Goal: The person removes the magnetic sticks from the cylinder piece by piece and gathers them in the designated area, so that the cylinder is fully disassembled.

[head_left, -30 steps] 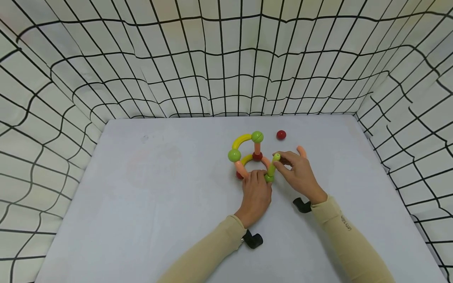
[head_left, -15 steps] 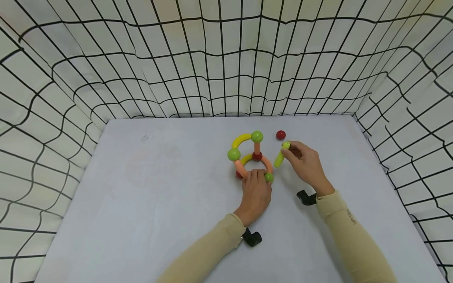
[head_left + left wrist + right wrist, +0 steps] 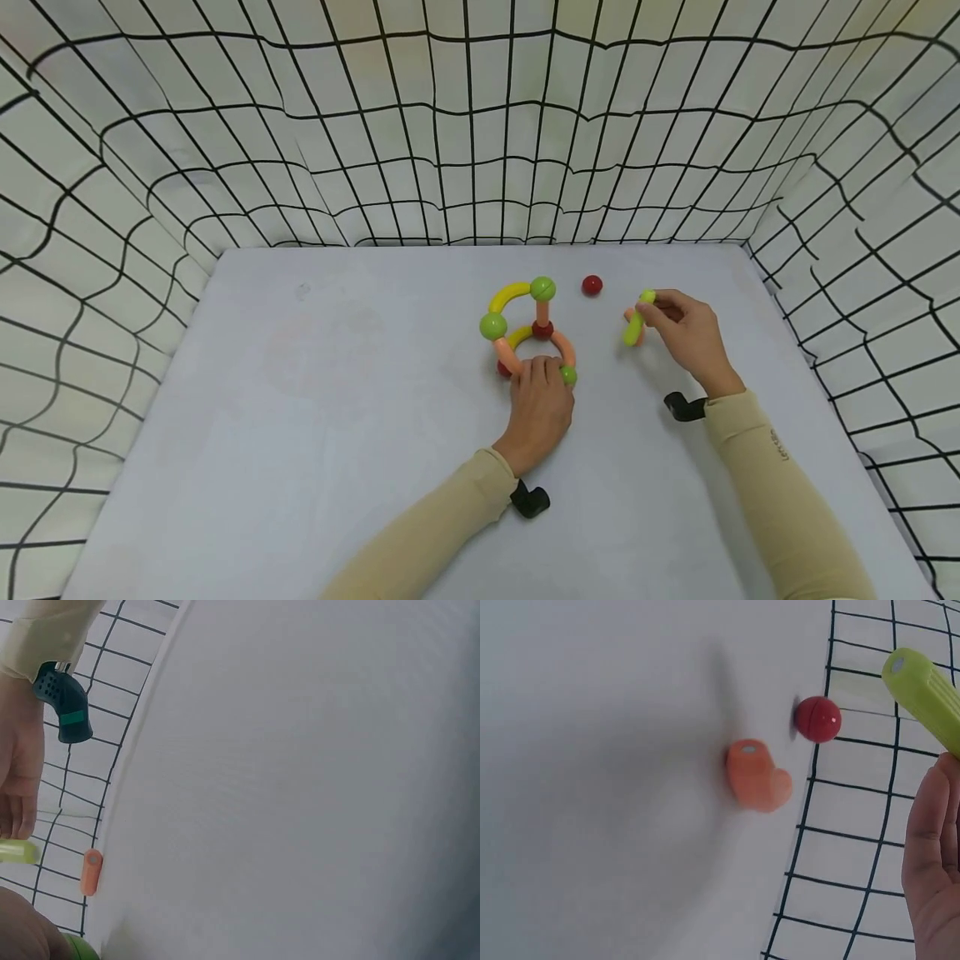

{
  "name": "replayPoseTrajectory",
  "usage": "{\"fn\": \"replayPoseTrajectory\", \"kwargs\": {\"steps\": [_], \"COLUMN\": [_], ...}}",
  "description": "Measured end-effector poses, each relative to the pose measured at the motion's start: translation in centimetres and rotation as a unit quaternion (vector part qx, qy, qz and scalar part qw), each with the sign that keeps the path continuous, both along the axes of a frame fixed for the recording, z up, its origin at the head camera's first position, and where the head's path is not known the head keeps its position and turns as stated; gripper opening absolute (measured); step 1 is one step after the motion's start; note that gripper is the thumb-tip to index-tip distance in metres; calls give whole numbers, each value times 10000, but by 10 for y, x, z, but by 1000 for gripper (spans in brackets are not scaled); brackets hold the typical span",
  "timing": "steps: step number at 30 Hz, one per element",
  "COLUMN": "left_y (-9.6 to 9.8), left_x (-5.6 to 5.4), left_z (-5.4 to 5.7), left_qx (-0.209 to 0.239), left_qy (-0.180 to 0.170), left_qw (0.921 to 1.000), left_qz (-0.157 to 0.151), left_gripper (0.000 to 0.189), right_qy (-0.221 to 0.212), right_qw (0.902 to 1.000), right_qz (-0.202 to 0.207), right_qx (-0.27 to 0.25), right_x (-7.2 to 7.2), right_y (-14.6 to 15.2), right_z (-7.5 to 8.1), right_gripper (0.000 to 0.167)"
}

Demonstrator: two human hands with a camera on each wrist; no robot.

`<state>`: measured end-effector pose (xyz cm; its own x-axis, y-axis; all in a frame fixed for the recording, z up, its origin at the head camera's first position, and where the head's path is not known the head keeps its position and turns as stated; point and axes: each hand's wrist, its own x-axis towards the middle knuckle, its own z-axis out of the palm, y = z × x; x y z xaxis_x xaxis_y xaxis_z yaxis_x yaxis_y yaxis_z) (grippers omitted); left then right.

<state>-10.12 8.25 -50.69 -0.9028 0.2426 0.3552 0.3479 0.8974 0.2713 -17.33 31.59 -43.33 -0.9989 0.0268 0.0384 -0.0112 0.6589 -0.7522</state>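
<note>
Near the table's middle, my left hand (image 3: 538, 412) grips the near side of a magnetic ball-and-stick frame (image 3: 492, 326), hiding part of it. Green and red balls join its yellow and orange sticks. A green ball (image 3: 81, 947) of it shows beside that hand in the left wrist view. To the right, my right hand (image 3: 690, 337) pinches a lime-green magnetic stick (image 3: 922, 694) between thumb and fingers, tilted. In the head view this stick overlaps a curved orange stick (image 3: 757, 780) lying on the table. Grey metal spots mark the stick ends.
A loose red ball (image 3: 592, 285) lies toward the back of the white table (image 3: 337, 375), right of the frame. Walls of black netting (image 3: 450, 133) over white surround the table's back and sides. Each wrist carries a black camera mount (image 3: 531, 500).
My right hand has lifted the lime-green stick off the frame's near green ball and carried it right, over the orange stick. My left hand has stayed on the frame.
</note>
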Motion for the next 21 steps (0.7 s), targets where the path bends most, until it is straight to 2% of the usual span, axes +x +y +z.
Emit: {"fn": "replayPoseTrajectory", "kwargs": {"steps": [9,17,21], "left_y": [-1,0,0], "left_x": [1,1,0], "left_z": [1,0,0], "left_qx": [-116,-136,-118], "left_qy": [260,-99,-173], "left_qw": [9996,9998,9998], "left_qz": [44,43,16], "left_gripper": [37,38,38], "right_qy": [-413,-892,-1166], "right_qw": [9982,9937,9904], "right_qz": [-276,-285,-312], "right_qx": [322,614,671], "right_x": [-10,-20,-24], "right_y": [28,50,56], "right_z": [-8,-18,-22], "right_gripper": [63,71,76]}}
